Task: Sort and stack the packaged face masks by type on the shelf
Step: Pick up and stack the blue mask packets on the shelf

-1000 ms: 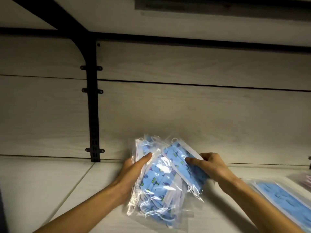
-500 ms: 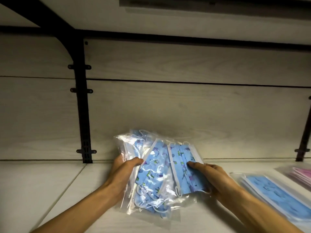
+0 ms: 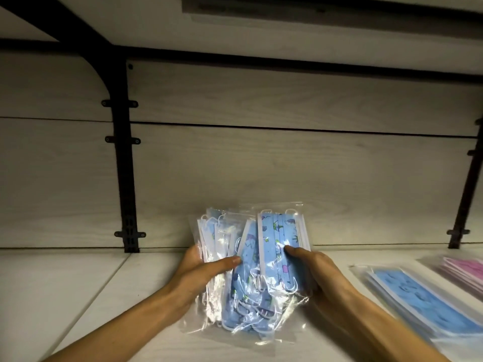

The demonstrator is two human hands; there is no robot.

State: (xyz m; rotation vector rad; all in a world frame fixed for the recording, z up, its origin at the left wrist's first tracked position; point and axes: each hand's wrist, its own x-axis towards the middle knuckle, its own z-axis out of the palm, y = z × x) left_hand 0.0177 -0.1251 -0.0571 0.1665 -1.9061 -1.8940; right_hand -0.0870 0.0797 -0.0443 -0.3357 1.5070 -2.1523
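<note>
A bundle of clear plastic packs of blue patterned face masks (image 3: 264, 259) stands tilted on the pale shelf (image 3: 78, 288), held between both hands. My left hand (image 3: 201, 270) grips the left packs, thumb across their front. My right hand (image 3: 311, 273) holds the rightmost pack from its right side, thumb pressed on its face. A flat stack of blue mask packs (image 3: 418, 304) lies on the shelf to the right. Pink mask packs (image 3: 465, 270) lie at the far right edge.
The wood-look back panel (image 3: 261, 165) rises close behind the bundle. Black shelf brackets stand at the left (image 3: 125, 178) and far right (image 3: 467, 192). Another shelf board (image 3: 261, 27) sits low overhead.
The bundle has been turned more upright and squared up, and the rightmost pack now faces me. Both hands moved with it; the view shifted a little left.
</note>
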